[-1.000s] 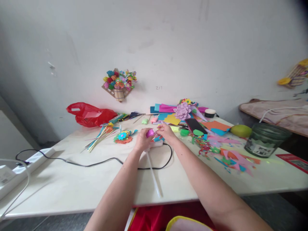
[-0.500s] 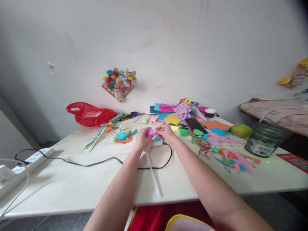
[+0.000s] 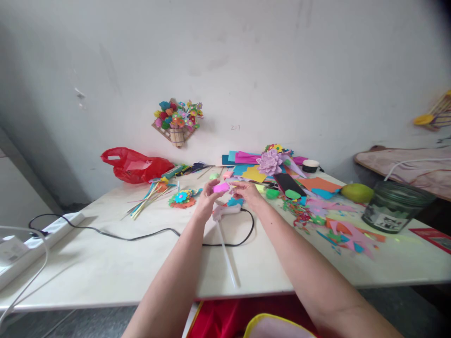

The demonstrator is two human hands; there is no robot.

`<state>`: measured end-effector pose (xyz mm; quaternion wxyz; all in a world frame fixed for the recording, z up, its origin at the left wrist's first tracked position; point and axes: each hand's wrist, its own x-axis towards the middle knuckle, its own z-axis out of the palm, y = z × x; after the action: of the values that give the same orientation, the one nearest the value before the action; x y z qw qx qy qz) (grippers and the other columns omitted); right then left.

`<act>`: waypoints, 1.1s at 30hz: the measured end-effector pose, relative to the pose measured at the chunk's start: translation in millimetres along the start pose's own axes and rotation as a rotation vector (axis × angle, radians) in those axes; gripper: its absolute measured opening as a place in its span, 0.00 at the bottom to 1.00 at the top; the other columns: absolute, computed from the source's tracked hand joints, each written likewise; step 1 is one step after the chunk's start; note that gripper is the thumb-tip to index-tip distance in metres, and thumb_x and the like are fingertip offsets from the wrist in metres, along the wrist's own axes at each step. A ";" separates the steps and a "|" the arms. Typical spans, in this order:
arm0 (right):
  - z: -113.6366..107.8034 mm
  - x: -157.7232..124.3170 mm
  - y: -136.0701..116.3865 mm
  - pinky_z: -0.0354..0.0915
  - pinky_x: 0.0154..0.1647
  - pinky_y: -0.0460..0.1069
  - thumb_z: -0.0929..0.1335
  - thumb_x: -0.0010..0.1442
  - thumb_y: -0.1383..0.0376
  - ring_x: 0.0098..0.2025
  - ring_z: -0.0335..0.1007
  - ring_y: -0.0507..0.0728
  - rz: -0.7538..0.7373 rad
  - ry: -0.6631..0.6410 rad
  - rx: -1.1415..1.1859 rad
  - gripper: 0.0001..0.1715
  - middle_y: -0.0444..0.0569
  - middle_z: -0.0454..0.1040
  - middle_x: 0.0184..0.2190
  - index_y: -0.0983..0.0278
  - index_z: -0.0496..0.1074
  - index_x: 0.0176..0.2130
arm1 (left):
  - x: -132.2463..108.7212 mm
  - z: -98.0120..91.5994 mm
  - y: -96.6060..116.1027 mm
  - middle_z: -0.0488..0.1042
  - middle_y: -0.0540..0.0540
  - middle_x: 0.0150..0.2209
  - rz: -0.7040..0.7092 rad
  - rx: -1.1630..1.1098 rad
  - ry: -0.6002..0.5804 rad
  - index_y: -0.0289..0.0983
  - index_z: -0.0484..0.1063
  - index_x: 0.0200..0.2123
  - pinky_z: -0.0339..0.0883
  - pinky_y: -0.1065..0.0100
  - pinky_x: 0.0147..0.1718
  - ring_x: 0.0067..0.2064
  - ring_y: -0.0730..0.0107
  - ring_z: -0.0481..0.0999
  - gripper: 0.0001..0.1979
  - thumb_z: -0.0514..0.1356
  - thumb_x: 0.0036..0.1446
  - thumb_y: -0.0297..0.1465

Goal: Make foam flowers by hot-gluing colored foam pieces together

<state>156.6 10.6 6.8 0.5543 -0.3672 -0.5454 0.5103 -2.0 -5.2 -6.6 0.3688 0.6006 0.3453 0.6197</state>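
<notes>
My left hand (image 3: 207, 199) and my right hand (image 3: 246, 190) meet above the middle of the white table (image 3: 105, 263). Both pinch a small pink foam piece (image 3: 221, 187), held just off the surface. Under them lies a white glue gun (image 3: 225, 211) with a black cord (image 3: 141, 236) and a long clear glue stick (image 3: 227, 258) pointing toward me. A layered paper flower (image 3: 181, 198) sits just left of my left hand.
Coloured foam sheets (image 3: 246, 164) and a lilac flower (image 3: 269, 162) lie at the back, scraps (image 3: 338, 230) at the right. A red bag (image 3: 136, 165), a bundle of sticks (image 3: 148, 199), a glass jar (image 3: 392, 206), a green fruit (image 3: 356, 192) and a power strip (image 3: 38, 234) stand around.
Both hands have lifted the pink piece slightly off the table, uncovering the glue gun's body. The view has shifted a little to the left.
</notes>
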 end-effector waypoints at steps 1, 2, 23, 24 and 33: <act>-0.1 0.3 0.2 0.63 0.21 0.44 0.66 0.39 0.74 0.18 0.64 0.47 0.001 0.004 0.015 0.19 0.41 0.71 0.17 0.67 0.76 0.35 | 0.5 -0.2 0.2 0.66 0.40 0.51 -0.041 -0.109 0.016 0.36 0.63 0.47 0.67 0.65 0.41 0.45 0.65 0.71 0.22 0.59 0.46 0.31; 0.1 0.5 0.5 0.63 0.21 0.44 0.66 0.39 0.73 0.18 0.64 0.47 0.001 0.007 0.024 0.19 0.42 0.71 0.17 0.67 0.76 0.35 | 0.7 -0.2 0.9 0.66 0.40 0.51 -0.083 -0.197 0.031 0.36 0.63 0.47 0.68 0.66 0.39 0.43 0.67 0.72 0.22 0.58 0.46 0.31; 2.5 0.7 3.5 0.60 0.19 0.44 0.66 0.43 0.70 0.17 0.58 0.47 -0.080 -0.094 -0.220 0.17 0.42 0.70 0.18 0.66 0.76 0.36 | -3.0 -2.3 8.4 0.69 0.52 0.19 -0.292 -0.251 0.001 0.33 0.67 0.31 0.43 0.79 0.09 0.14 0.82 0.61 0.19 0.66 0.38 0.38; 2.1 -0.4 2.8 0.60 0.19 0.44 0.67 0.43 0.69 0.17 0.59 0.47 -0.070 -0.115 -0.220 0.17 0.43 0.70 0.19 0.66 0.76 0.35 | -3.2 -2.2 8.9 0.69 0.52 0.20 -0.297 -0.265 0.005 0.33 0.67 0.31 0.42 0.79 0.10 0.14 0.83 0.61 0.19 0.66 0.38 0.38; 0.5 4.9 10.1 0.59 0.24 0.45 0.70 0.43 0.66 0.22 0.63 0.50 -0.243 -0.143 -0.390 0.09 0.44 0.71 0.20 0.64 0.76 0.29 | -4.0 -1.6 10.3 0.64 0.55 0.18 -0.296 -0.332 -0.020 0.33 0.64 0.29 0.38 0.80 0.10 0.14 0.87 0.57 0.18 0.66 0.40 0.38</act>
<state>153.9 17.3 -1.7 0.4904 -0.3620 -0.7116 0.3495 -4.1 -13.7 0.3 0.5531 0.4805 0.3191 0.6011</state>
